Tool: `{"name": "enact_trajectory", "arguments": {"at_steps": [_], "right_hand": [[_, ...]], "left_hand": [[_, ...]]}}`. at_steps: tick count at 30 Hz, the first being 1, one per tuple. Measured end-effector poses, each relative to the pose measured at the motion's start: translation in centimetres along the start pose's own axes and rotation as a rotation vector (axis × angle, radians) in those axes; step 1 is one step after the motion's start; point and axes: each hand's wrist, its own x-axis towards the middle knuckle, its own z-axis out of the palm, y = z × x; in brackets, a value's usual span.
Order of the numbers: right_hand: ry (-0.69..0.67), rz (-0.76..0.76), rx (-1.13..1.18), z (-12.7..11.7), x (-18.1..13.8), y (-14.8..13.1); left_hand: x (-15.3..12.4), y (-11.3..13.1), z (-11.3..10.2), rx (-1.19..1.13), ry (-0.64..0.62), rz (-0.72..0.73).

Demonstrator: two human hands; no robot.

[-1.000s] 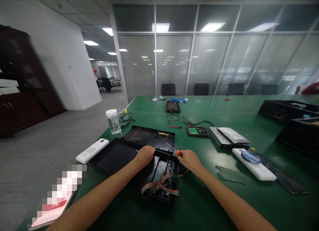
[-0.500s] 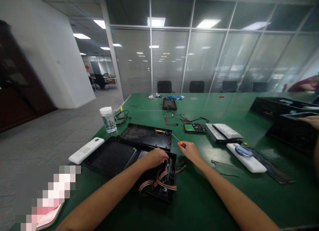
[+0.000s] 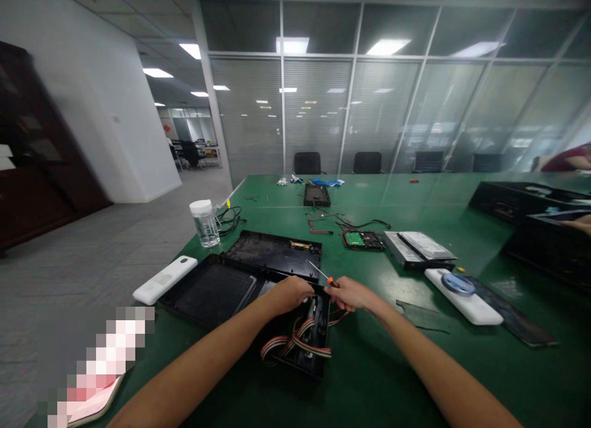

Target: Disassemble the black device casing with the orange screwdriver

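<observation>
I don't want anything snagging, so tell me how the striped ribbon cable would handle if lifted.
The striped ribbon cable is probably floppy, since it curls into loose loops. It looks light, being thin and flat. It might catch on the black case, since its loops lie across it.

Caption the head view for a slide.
Right hand holding an orange-handled screwdriver, left hand over a black casing with striped ribbon cable.

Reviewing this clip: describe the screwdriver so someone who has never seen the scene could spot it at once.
On the green table, find the nearer open black casing with the striped ribbon cable. At its far right corner, the right hand holds the screwdriver. Its orange-and-black handle and thin metal shaft, slanting away leftward, set it apart from the dark casings beside it.
</observation>
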Motion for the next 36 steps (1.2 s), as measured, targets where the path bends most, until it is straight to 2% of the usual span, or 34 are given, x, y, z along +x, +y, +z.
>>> {"name": "enact_trajectory", "arguments": {"at_steps": [5,9,13,18,22,27,32,33,36], "right_hand": [[0.091,-0.017,0.112,1.3,0.7,-0.4],[0.126,-0.043,0.105,1.7,0.7,-0.9],[0.135,-0.067,0.101,1.4,0.5,-0.9],[0.231,-0.1,0.095,-0.5,0.1,-0.8],[0.401,-0.117,0.12,-2.7,-0.4,-0.5],[0.606,-0.052,0.151,-5.1,-1.4,0.2],[0.571,-0.28,0.173,-7.1,-3.4,-0.3],[0.61,-0.306,0.167,-7.3,-3.7,-0.5],[0.841,-0.366,0.115,-6.8,-4.2,-1.2]], "left_hand": [[0.2,-1.5,-1.4,-0.049,-0.04,0.067],[0.4,-2.0,-1.0,-0.035,-0.025,0.038],[0.0,-1.6,-0.4,0.011,-0.008,0.001],[-0.3,-0.8,-0.4,0.093,-0.004,-0.036],[-0.3,-0.4,-0.5,0.13,-0.038,-0.038],[-0.5,-0.6,-0.4,0.07,-0.034,-0.021],[-0.5,-1.0,-0.4,-0.06,0.012,-0.018],[-0.5,-1.0,-0.4,-0.075,0.025,-0.037],[-0.4,-0.9,-0.4,-0.094,0.047,-0.085]]}}
